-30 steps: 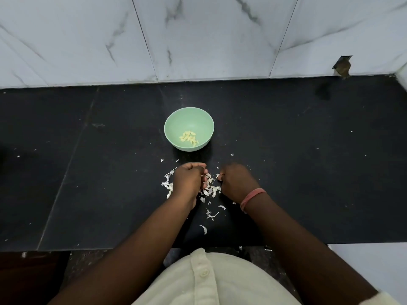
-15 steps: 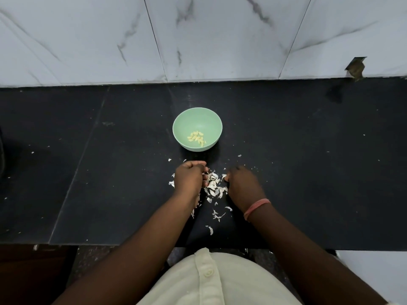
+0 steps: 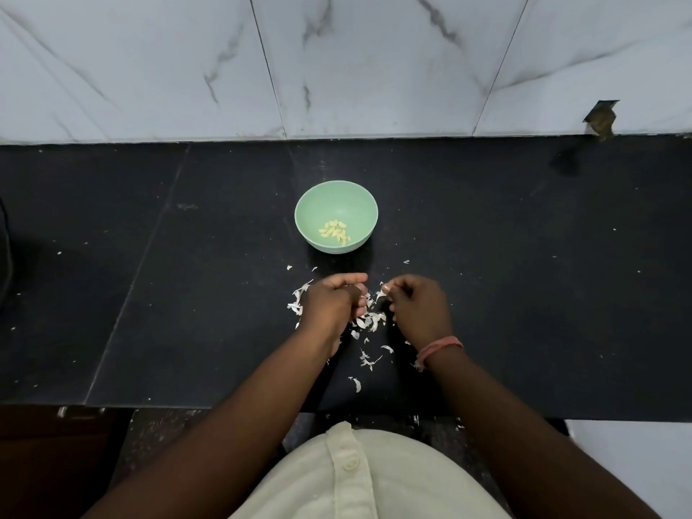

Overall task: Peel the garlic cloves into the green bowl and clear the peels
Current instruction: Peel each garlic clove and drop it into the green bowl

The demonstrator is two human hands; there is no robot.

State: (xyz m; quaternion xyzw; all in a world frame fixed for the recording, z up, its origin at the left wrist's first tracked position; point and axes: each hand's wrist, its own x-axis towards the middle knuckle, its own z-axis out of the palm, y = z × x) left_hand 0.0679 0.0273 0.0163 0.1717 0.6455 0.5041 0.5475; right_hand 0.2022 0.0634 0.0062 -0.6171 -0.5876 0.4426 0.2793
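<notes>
Peeled garlic cloves point(image 3: 334, 231) lie in a green bowl point(image 3: 359, 204) on a black countertop point(image 3: 524, 256). Just in front of the bowl, papery peels point(image 3: 369, 321) lie scattered between the left hand point(image 3: 329, 302) and right hand point(image 3: 419, 307), both curled; what either grips cannot be told.

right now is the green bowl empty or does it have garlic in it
Not empty: the green bowl stands upright and holds a small cluster of peeled cloves at its bottom, far from full.
</notes>
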